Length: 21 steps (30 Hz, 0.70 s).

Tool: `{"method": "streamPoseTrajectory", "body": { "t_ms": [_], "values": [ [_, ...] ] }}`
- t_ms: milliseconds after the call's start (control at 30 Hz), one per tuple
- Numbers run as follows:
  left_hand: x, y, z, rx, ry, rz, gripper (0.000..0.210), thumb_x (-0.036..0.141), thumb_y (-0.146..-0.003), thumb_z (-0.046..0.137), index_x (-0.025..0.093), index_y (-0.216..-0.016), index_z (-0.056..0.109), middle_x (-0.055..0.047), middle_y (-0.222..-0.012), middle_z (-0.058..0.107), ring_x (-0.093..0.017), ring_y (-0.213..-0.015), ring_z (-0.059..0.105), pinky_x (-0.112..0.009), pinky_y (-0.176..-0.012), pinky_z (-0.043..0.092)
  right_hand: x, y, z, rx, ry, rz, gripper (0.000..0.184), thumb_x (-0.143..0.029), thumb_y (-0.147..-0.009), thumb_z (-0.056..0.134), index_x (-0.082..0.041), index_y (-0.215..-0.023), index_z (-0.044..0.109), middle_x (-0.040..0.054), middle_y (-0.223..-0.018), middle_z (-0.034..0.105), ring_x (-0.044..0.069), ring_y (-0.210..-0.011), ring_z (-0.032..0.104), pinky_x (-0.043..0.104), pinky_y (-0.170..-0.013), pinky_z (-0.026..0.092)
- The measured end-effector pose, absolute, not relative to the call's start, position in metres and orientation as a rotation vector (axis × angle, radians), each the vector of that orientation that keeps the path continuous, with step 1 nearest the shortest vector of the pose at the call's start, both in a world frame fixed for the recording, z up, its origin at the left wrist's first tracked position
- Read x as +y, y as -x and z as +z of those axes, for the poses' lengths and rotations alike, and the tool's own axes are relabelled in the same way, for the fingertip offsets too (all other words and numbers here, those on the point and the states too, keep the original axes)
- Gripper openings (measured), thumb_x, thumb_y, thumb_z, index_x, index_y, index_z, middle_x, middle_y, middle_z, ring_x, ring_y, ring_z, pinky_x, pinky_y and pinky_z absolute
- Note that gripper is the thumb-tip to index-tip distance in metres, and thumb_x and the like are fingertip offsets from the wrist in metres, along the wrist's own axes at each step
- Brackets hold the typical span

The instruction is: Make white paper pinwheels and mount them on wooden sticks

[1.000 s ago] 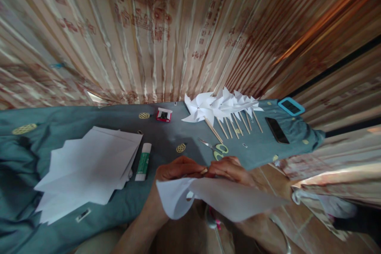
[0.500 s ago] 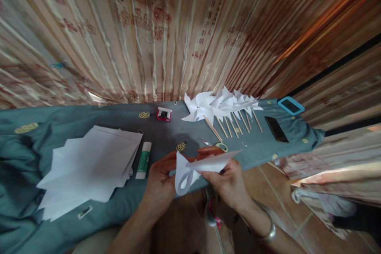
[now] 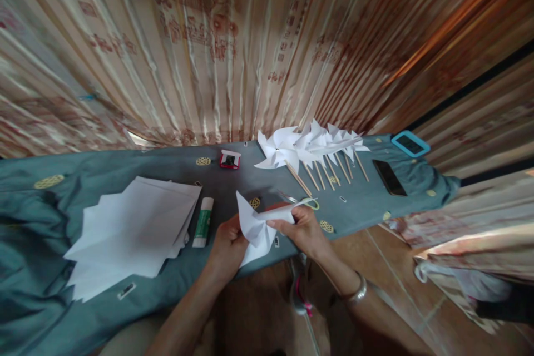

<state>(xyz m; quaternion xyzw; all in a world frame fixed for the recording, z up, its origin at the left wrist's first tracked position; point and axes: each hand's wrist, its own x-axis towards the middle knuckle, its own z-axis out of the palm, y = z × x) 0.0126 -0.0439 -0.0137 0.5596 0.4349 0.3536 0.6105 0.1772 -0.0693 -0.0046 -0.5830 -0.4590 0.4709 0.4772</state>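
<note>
A white paper pinwheel (image 3: pixel 259 229) with curled blades is held between my two hands above the table's front edge. My left hand (image 3: pixel 227 247) grips its left side, fingers partly hidden behind the paper. My right hand (image 3: pixel 303 229) pinches the right part, the thumb pressing near the centre where the blades meet. Just left of my left hand stands a green and white glue stick (image 3: pixel 203 222) lying on the cloth. Scissors (image 3: pixel 311 203) with a pale green handle lie behind my right hand, partly covered.
A stack of white paper sheets (image 3: pixel 137 233) lies at the left. Along the back are a small red box (image 3: pixel 230 159) and several finished pinwheels (image 3: pixel 287 147) on wooden sticks. A black phone (image 3: pixel 389 177) and a blue-framed device (image 3: pixel 411 144) lie at the right on the green cloth (image 3: pixel 167 295).
The pinwheel has turned to show its face and its blades more openly. My right hand has shifted its grip, its thumb now near the centre. The view has moved slightly.
</note>
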Motion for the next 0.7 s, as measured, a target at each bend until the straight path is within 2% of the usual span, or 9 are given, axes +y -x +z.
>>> {"method": "streamPoseTrajectory", "body": {
  "t_ms": [133, 233, 333, 433, 700],
  "values": [
    [-0.045, -0.012, -0.022, 1.035, -1.345, 0.824, 0.018, 0.031, -0.068, 0.061, 0.017, -0.065, 0.072, -0.005, -0.067, 0.072, -0.023, -0.074, 0.065, -0.028, -0.067, 0.049, -0.069, -0.179, -0.010, -1.147, 1.433, 1.177, 0.032, -0.046, -0.057, 0.083, -0.020, -0.074, 0.077, 0.0009, -0.070, 0.073, 0.015, -0.059, 0.059, 0.027, -0.056, 0.049],
    [-0.046, -0.013, -0.023, 1.055, -1.353, 0.835, 0.018, 0.031, -0.067, 0.062, 0.018, -0.060, 0.071, -0.005, -0.066, 0.072, -0.023, -0.073, 0.065, -0.030, -0.069, 0.050, -0.068, -0.181, -0.013, -1.177, 1.406, 1.218, 0.031, -0.047, -0.060, 0.081, -0.020, -0.074, 0.077, 0.0010, -0.071, 0.073, 0.015, -0.061, 0.060, 0.028, -0.060, 0.050],
    [-0.045, -0.014, -0.024, 1.113, -1.309, 0.831, 0.018, 0.032, -0.064, 0.064, 0.018, -0.054, 0.069, -0.003, -0.060, 0.071, -0.022, -0.064, 0.063, -0.030, -0.066, 0.051, -0.068, -0.183, -0.014, -1.220, 1.394, 1.245, 0.030, -0.049, -0.064, 0.078, -0.020, -0.074, 0.076, 0.0008, -0.072, 0.073, 0.016, -0.063, 0.062, 0.029, -0.063, 0.051],
    [-0.044, -0.015, -0.028, 1.167, -1.228, 0.824, 0.016, 0.031, -0.061, 0.067, 0.017, -0.056, 0.071, -0.002, -0.058, 0.071, -0.020, -0.057, 0.063, -0.029, -0.061, 0.050, -0.067, -0.186, -0.015, -1.238, 1.393, 1.268, 0.032, -0.050, -0.065, 0.077, -0.019, -0.072, 0.075, 0.0008, -0.069, 0.071, 0.016, -0.063, 0.062, 0.029, -0.063, 0.051],
    [-0.048, -0.016, -0.037, 1.082, -1.002, 0.822, 0.021, 0.033, -0.058, 0.075, 0.014, -0.068, 0.076, -0.005, -0.071, 0.075, -0.025, -0.072, 0.069, -0.033, -0.069, 0.054, -0.069, -0.188, -0.021, -1.165, 1.396, 1.339, 0.037, -0.049, -0.059, 0.081, -0.019, -0.079, 0.075, -0.0004, -0.066, 0.070, 0.013, -0.056, 0.058, 0.026, -0.056, 0.049]
  ]
}}
